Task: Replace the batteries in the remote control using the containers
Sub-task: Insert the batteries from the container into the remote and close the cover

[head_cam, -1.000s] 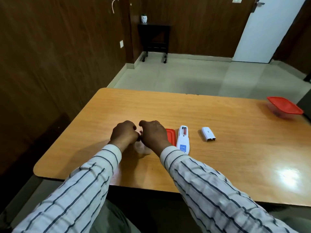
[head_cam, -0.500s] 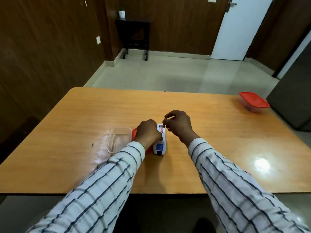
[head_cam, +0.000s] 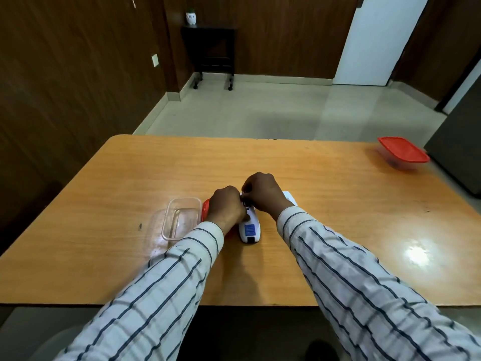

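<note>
The white remote control [head_cam: 250,230] lies back-up on the wooden table [head_cam: 351,204], its blue label towards me. My left hand [head_cam: 226,209] grips the remote's left side and holds it down. My right hand [head_cam: 263,193] is curled over the open battery compartment, with its fingertips pinched on a small battery [head_cam: 244,196] that is mostly hidden. A clear, lidless container [head_cam: 181,219] stands just left of my left hand. Its red lid [head_cam: 205,213] peeks out from under that hand.
The remote's white battery cover [head_cam: 290,198] lies behind my right wrist. A closed container with a red lid [head_cam: 402,153] sits at the table's far right corner. A dark cabinet stands past that corner. The table's near edge runs below my forearms.
Both hands left the clear container and moved right to the remote. My right hand, half a second ago raised with a battery, has come down onto the compartment. The view has also shifted.
</note>
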